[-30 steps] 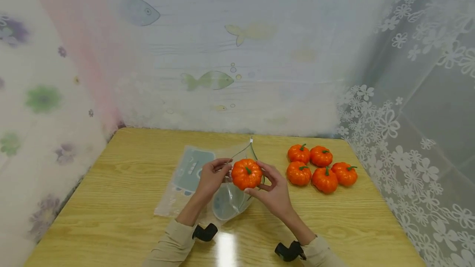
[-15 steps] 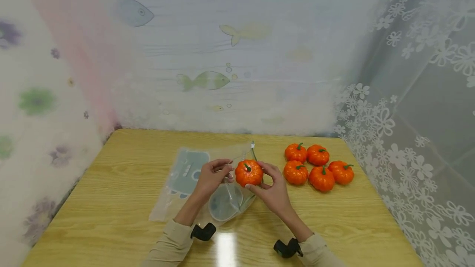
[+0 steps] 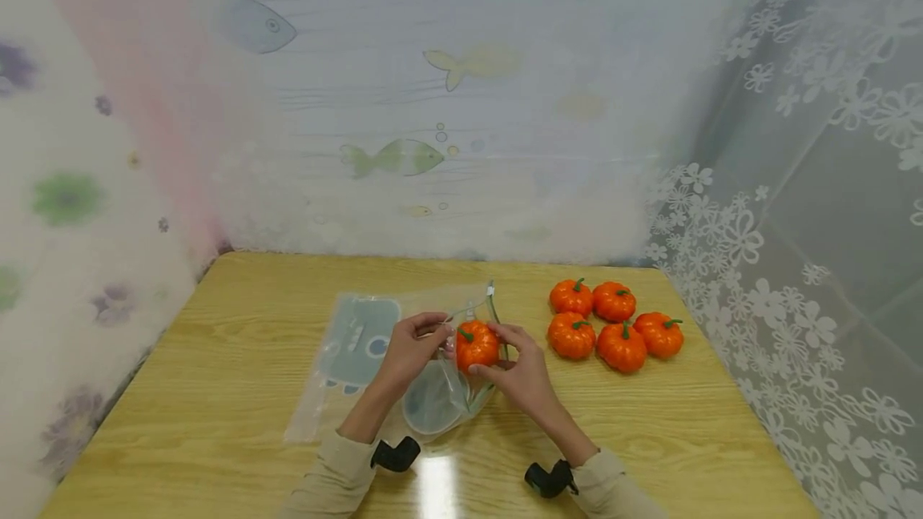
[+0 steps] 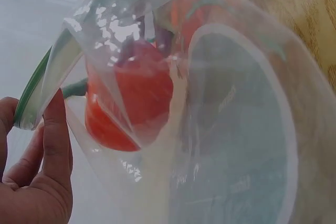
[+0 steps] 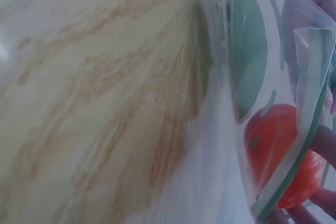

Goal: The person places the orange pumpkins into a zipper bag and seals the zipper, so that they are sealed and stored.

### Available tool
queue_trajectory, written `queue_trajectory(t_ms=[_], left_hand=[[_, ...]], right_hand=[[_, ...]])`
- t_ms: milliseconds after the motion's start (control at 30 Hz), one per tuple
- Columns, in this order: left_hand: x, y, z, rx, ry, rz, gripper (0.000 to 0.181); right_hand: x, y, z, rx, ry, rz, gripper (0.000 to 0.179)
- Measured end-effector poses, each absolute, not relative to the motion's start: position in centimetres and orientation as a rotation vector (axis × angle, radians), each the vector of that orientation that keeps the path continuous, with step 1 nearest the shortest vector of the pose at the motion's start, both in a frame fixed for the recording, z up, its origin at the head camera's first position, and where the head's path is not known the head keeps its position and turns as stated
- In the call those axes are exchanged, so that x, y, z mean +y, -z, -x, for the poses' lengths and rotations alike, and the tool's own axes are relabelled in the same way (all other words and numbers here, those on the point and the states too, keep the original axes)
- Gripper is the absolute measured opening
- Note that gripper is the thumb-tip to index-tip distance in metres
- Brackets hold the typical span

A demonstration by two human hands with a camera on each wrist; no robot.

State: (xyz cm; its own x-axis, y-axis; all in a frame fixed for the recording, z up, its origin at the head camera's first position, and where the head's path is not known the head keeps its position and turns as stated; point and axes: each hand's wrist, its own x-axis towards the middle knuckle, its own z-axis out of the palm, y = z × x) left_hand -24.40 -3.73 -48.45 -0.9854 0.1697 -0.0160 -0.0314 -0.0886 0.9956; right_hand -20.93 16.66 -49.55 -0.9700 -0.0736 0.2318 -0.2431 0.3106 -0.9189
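A small orange pumpkin with a green stem (image 3: 477, 348) is at the mouth of a clear zip bag (image 3: 435, 400), which has blue-grey printing. My right hand (image 3: 526, 368) holds the pumpkin between thumb and fingers. Opposite it, my left hand (image 3: 409, 351) pinches the bag's edge. The left wrist view has fingers (image 4: 55, 135) at the green zip edge, and the pumpkin (image 4: 128, 103) shows through the plastic. Part of the pumpkin (image 5: 270, 137) also appears behind film in the right wrist view, with my right fingers (image 5: 326, 145) against it.
Several more orange pumpkins (image 3: 622, 348) stand grouped on the right of the wooden table (image 3: 238, 343). The bag's flat part (image 3: 360, 339) spreads left across the tabletop. A patterned curtain (image 3: 461, 207) hangs behind the table's far edge.
The pumpkin has moved lower and left into the bag's mouth, its stem now tilted left. My right hand has followed it. My left hand keeps its pinch on the bag's edge.
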Motion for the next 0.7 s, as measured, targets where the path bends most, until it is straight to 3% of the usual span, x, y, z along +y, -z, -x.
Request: queue_trajectory(t_ms=[700], left_hand=[[-3.61,47.91,24.17,2.049,-2.201,-0.18,0.033]], right_hand=[[16.11,49.27,21.38,-2.592,-1.623,-0.342,0.065]])
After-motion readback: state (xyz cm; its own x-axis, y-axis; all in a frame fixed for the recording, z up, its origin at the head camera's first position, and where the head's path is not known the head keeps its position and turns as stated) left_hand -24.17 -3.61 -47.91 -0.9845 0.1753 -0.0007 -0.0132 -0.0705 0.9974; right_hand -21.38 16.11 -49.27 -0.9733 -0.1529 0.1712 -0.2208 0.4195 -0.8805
